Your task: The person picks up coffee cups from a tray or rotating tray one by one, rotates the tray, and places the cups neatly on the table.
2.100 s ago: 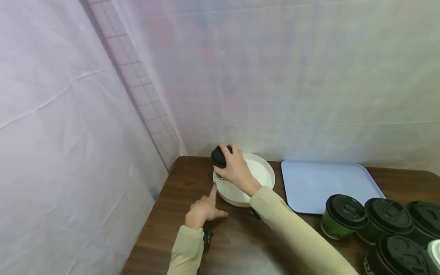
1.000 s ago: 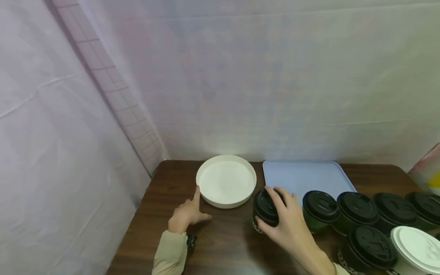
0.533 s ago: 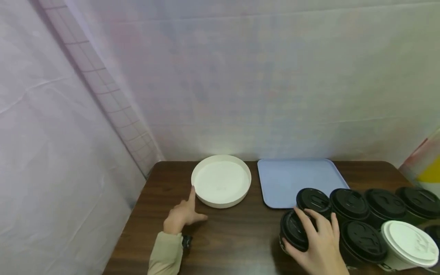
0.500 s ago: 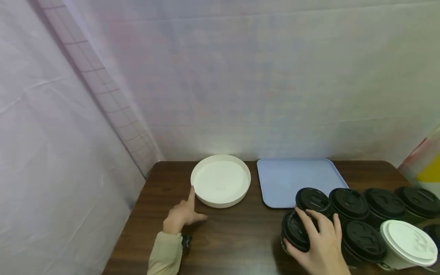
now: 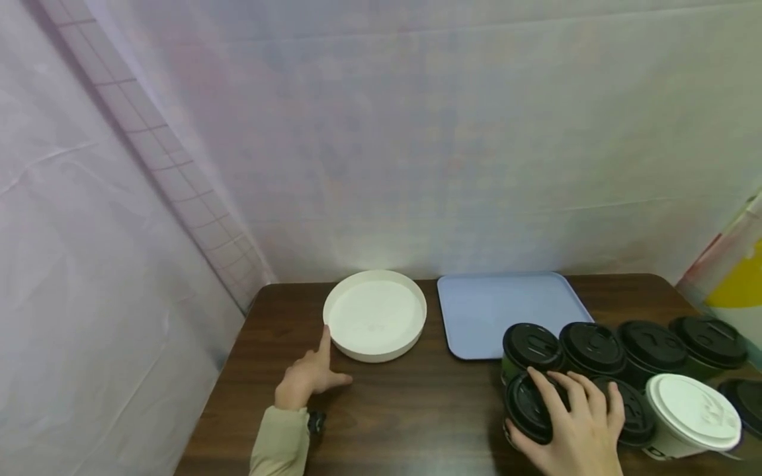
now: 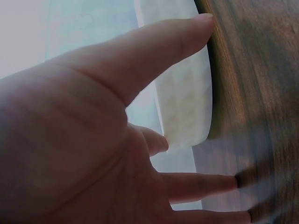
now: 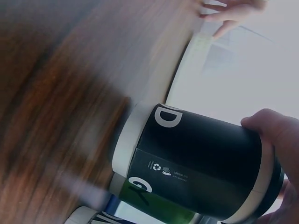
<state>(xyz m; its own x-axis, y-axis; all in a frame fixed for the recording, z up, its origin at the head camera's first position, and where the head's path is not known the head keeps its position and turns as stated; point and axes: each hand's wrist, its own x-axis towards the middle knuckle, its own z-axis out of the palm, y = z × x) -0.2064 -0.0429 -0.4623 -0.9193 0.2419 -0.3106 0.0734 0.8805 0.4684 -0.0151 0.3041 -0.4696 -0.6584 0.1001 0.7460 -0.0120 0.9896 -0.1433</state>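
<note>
My right hand (image 5: pixel 580 423) grips a black paper cup (image 5: pixel 526 410) by its black lid, at the front left of a group of lidded cups. In the right wrist view the black cup (image 7: pixel 201 163) shows white lettering, and its base is at or just above the table. A green cup (image 7: pixel 154 200) is right beside it. My left hand (image 5: pixel 306 380) rests on the table with spread fingers, its index fingertip at the rim of a round white tray (image 5: pixel 374 357). The tray's faceted side (image 6: pixel 187 98) fills the middle of the left wrist view.
Behind the cups lies a light blue rectangular tray (image 5: pixel 506 304). Several black-lidded cups (image 5: pixel 651 347) and a white-lidded cup (image 5: pixel 693 413) crowd the right side. A white curtain (image 5: pixel 417 145) hangs beyond the back edge of the brown table (image 5: pixel 405 423).
The right hand has lifted the black cup off the round white tray and carried it right, down to the cup group. The left hand stays by the tray; the view has shifted right.
</note>
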